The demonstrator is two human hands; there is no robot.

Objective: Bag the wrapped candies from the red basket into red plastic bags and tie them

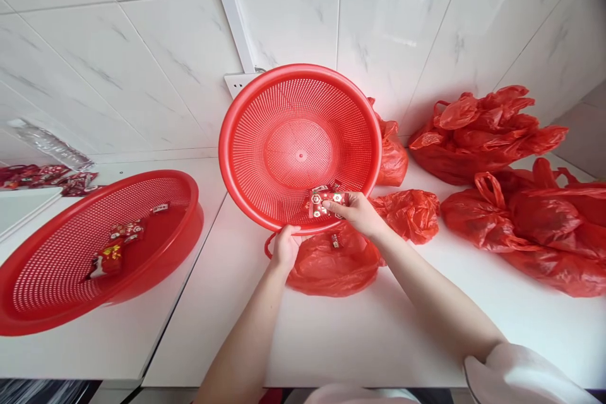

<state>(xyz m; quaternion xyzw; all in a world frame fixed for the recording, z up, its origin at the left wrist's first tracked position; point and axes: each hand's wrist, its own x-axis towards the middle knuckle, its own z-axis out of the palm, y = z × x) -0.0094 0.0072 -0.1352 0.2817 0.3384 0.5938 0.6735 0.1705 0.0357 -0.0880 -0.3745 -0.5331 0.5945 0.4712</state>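
Head camera looks down, seemingly close, forward.

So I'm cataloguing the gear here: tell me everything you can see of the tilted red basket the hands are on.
The tilted red basket is round, glossy plastic with a perforated mesh wall and smooth rim. It stands tipped up, open side facing the camera. The left hand grips its lower rim; the right hand reaches inside onto small red packets at the bottom.

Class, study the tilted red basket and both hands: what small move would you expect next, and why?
Probably the right hand lets go of the small red packets inside the tilted basket. Its fingers pinch them just over the lower rim, while the left hand grips that rim from below, above an open red bag.
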